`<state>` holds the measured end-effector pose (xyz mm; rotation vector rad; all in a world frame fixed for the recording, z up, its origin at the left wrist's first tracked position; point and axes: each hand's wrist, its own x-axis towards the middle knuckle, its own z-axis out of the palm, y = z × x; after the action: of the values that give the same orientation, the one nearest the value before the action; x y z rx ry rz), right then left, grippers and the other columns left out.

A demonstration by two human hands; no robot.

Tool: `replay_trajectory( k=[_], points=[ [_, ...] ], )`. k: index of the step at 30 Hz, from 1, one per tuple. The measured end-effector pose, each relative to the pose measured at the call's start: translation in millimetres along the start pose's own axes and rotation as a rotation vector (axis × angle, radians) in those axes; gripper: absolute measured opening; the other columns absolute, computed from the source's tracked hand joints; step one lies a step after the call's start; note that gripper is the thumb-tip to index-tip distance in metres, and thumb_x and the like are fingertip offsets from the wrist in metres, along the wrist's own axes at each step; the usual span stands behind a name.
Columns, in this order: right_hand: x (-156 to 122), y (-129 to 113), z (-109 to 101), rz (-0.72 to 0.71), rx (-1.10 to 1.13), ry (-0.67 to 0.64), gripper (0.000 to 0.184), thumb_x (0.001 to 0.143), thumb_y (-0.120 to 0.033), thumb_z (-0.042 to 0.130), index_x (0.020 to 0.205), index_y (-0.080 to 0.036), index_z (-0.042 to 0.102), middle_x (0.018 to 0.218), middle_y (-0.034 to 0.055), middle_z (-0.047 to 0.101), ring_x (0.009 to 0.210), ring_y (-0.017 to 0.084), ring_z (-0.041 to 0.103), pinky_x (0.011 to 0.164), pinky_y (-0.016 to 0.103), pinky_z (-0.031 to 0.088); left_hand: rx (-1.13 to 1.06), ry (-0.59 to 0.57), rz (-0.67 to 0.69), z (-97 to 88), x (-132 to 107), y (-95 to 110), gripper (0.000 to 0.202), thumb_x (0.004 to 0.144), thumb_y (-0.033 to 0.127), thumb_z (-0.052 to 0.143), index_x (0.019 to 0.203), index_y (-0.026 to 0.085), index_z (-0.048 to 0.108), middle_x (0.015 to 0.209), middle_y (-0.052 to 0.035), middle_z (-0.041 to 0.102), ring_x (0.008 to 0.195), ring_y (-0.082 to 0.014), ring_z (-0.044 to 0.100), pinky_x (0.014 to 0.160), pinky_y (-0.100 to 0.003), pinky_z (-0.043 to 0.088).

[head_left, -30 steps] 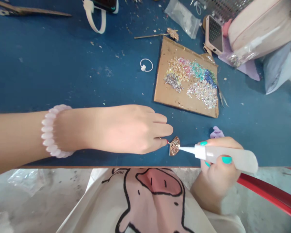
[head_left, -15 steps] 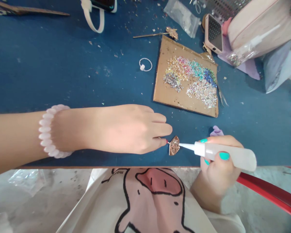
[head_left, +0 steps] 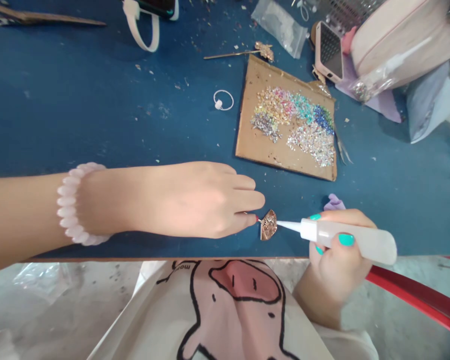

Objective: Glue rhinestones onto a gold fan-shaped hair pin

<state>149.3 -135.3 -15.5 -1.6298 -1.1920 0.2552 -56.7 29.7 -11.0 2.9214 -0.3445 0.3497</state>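
My left hand, back upward with a pale pink bead bracelet on its wrist, is closed on a fan-shaped metal ornament. A small red bead shows between the fingertips and the copper-coloured fan; the rest of the grip is hidden under the hand. In my right hand is a translucent squeeze bottle, held nearly level, fingers wrapped round it. Its thin white nozzle points left, and the tip meets or nearly meets the fan's right edge. I cannot tell whether any liquid is coming out.
Beyond my hands a cardboard piece carries heaps of coloured rhinestones, with tweezers at its right. A white ring-shaped tie, a hairpin-like metal stick, a phone and a pink pouch lie farther back.
Almost nothing differs. The whole view has shifted very slightly, while both hands, the ornament and the bottle keep the same positions relative to each other.
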Motion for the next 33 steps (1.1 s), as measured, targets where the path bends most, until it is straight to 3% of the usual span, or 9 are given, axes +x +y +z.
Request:
replay_trajectory(
  k=[4, 15, 23, 29, 33],
  points=[
    [0.5, 0.0, 0.3, -0.034, 0.001, -0.009, 0.023, 0.081, -0.042, 0.059, 0.07, -0.023, 0.067, 0.067, -0.0003, 0.063, 0.056, 0.016, 0.057, 0.05, 0.033, 0.042, 0.014, -0.057, -0.012, 0.2, -0.9, 0.2, 0.035, 0.094, 0.007, 0.033, 0.102, 0.022, 0.063, 0.091, -0.006, 0.061, 0.081, -0.0201, 0.054, 0.065, -0.033, 0.04],
    [-1.3, 7.9, -2.6, -0.067, 0.114, -0.028, 0.029, 0.078, -0.047, 0.061, 0.07, -0.02, 0.067, 0.067, -0.0012, 0.064, 0.054, 0.013, 0.058, 0.046, 0.03, 0.042, -0.013, -0.026, -0.009, 2.6, -2.4, -0.5, 0.034, 0.094, 0.007, 0.033, 0.105, 0.022, 0.062, 0.09, -0.0057, 0.06, 0.082, -0.0207, 0.054, 0.068, -0.033, 0.039],
    [-2.1, 9.4, -1.9, -0.128, 0.081, -0.043, 0.028, 0.08, -0.045, 0.06, 0.07, -0.02, 0.067, 0.067, -0.0008, 0.065, 0.052, 0.013, 0.058, 0.044, 0.029, 0.041, 0.058, 0.008, 0.034, -0.3, 0.1, 0.3, 0.034, 0.094, 0.006, 0.033, 0.1, 0.019, 0.064, 0.088, -0.0066, 0.059, 0.076, -0.0206, 0.052, 0.066, -0.033, 0.039],
    [-3.2, 7.4, -3.0, -0.084, 0.071, -0.053, 0.027, 0.083, -0.044, 0.057, 0.072, -0.019, 0.065, 0.07, 0.0018, 0.065, 0.059, 0.015, 0.059, 0.054, 0.031, 0.047, 0.095, -0.009, 0.047, -4.2, 2.4, 0.9, 0.039, 0.096, 0.008, 0.027, 0.099, 0.015, 0.065, 0.084, -0.0066, 0.057, 0.072, -0.0205, 0.05, 0.062, -0.033, 0.038],
    [-1.9, 6.6, -2.9, -0.066, 0.157, -0.129, 0.021, 0.082, -0.038, 0.061, 0.074, -0.02, 0.067, 0.069, 0.0008, 0.066, 0.057, 0.015, 0.061, 0.05, 0.03, 0.047, 0.08, 0.005, 0.054, -4.7, 2.9, 0.7, 0.037, 0.098, 0.01, 0.028, 0.099, 0.015, 0.065, 0.083, -0.0057, 0.057, 0.072, -0.0196, 0.05, 0.063, -0.032, 0.039]
  ],
)
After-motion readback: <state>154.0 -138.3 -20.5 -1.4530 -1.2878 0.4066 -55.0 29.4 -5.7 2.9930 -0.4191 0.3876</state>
